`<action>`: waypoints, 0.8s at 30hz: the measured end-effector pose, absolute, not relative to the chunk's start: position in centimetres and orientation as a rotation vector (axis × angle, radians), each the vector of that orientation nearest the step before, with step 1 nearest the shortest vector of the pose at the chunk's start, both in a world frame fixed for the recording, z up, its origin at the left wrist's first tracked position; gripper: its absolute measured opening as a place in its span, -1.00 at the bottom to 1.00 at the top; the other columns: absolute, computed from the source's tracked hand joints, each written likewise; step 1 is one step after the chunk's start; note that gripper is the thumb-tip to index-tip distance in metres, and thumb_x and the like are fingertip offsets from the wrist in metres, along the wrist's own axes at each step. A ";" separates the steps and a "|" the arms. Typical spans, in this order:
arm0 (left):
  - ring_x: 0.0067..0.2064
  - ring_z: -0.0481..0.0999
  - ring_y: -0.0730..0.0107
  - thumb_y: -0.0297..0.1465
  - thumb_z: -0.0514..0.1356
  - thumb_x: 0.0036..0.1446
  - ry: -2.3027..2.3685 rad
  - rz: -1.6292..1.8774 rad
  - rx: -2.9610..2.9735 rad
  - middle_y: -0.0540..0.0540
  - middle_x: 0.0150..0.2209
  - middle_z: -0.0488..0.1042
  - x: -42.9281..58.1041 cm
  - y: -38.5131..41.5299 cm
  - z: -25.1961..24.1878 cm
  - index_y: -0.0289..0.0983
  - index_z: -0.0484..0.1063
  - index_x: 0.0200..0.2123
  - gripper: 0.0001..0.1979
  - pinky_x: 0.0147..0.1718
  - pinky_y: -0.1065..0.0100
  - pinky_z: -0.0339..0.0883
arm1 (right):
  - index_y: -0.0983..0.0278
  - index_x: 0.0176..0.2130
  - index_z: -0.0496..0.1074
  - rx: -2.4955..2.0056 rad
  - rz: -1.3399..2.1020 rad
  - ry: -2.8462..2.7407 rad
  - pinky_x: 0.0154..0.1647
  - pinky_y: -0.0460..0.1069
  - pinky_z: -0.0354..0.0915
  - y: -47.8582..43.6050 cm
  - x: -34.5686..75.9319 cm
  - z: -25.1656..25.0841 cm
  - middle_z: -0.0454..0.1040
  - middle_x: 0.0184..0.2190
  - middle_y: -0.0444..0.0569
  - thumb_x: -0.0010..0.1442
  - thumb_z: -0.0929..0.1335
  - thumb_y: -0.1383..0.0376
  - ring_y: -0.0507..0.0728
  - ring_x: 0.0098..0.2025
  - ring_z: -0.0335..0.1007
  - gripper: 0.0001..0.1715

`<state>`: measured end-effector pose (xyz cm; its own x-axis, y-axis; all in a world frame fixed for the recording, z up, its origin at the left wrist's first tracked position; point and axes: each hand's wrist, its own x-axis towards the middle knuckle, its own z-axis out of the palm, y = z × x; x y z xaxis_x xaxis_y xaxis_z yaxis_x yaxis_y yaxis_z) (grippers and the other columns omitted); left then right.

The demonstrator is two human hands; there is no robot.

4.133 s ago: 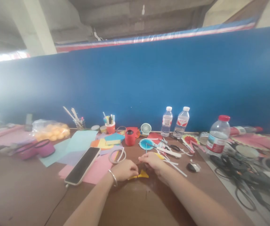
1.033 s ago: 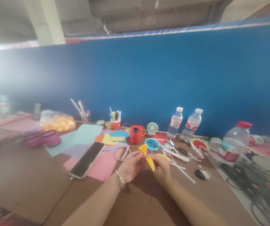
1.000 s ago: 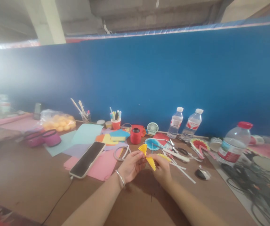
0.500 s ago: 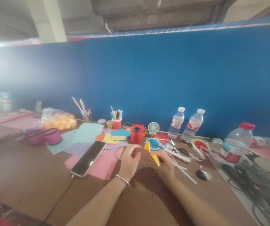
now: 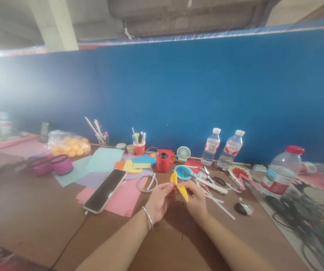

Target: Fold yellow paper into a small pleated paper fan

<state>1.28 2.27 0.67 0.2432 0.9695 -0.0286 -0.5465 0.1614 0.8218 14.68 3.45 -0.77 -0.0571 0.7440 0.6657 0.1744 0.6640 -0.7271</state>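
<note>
A small yellow pleated paper (image 5: 183,193) with zigzag edges is pinched at its middle, its two ends fanning apart. My right hand (image 5: 196,200) holds it from the right with closed fingers. From the left, my left hand (image 5: 159,201), with a silver bangle at the wrist, closes its thumb and fingertips on the paper's middle; the exact fingertip contact is partly hidden. Just beyond the hands lies a blue pleated paper rosette (image 5: 182,172). A grey ring with a white strip (image 5: 147,183) rests left of my left hand, near pink paper sheets (image 5: 122,199).
A phone (image 5: 105,191) with a cable lies at left. A red tape dispenser-like object (image 5: 162,164), a cup of pens (image 5: 139,147) and two water bottles (image 5: 210,147) stand behind. Paper strips (image 5: 221,207), a computer mouse (image 5: 243,207) and a large bottle (image 5: 282,173) are at right.
My left hand has moved right and closed on the yellow paper, having been apart from it before. The paper's ends now spread wider, and my right hand has shifted slightly.
</note>
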 end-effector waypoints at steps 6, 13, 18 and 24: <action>-0.48 0.36 0.55 -0.42 0.27 -0.11 0.600 1.141 0.681 -0.04 -0.54 0.39 1.3 2.0 0.9 -0.37 0.44 -0.48 -0.88 -0.47 0.49 0.20 | 0.24 -0.41 0.42 -0.755 0.626 -1.583 -0.44 -0.07 0.23 3.5 14.5 -0.7 0.39 -0.52 -0.11 0.02 0.30 0.41 0.06 -0.45 0.31 -0.89; -0.49 0.36 0.58 -0.46 0.30 -0.16 0.584 1.237 0.708 -0.01 -0.55 0.39 1.3 2.2 0.9 -0.38 0.43 -0.52 -0.89 -0.45 0.51 0.21 | 0.24 -0.36 0.41 -0.788 0.721 -1.533 -0.34 -0.05 0.27 2.7 13.9 -0.1 0.43 -0.45 -0.09 0.01 0.32 0.35 0.08 -0.39 0.34 -0.90; -0.46 0.37 0.60 -0.47 0.29 -0.15 0.602 1.384 0.717 0.01 -0.50 0.43 1.3 2.3 1.2 -0.34 0.44 -0.49 -0.91 -0.40 0.52 0.23 | 0.26 -0.33 0.38 -0.808 0.938 -1.303 -0.32 -0.02 0.31 2.8 12.9 0.0 0.44 -0.37 -0.06 -0.05 0.37 0.29 0.10 -0.33 0.36 -0.81; -0.42 0.39 0.53 -0.48 0.29 -0.16 0.615 1.443 0.761 -0.01 -0.49 0.45 1.4 2.1 1.4 -0.36 0.44 -0.49 -0.90 -0.35 0.45 0.25 | 0.27 -0.39 0.42 -0.832 0.958 -1.201 -0.31 -0.01 0.30 2.5 12.5 -0.1 0.45 -0.42 -0.08 -0.07 0.39 0.29 0.10 -0.35 0.35 -0.86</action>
<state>1.38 2.12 1.40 0.0516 0.9958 0.0755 -0.6350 -0.0256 0.7721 12.49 2.51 -0.10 0.0909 0.9247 0.3698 -0.1552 0.3799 -0.9119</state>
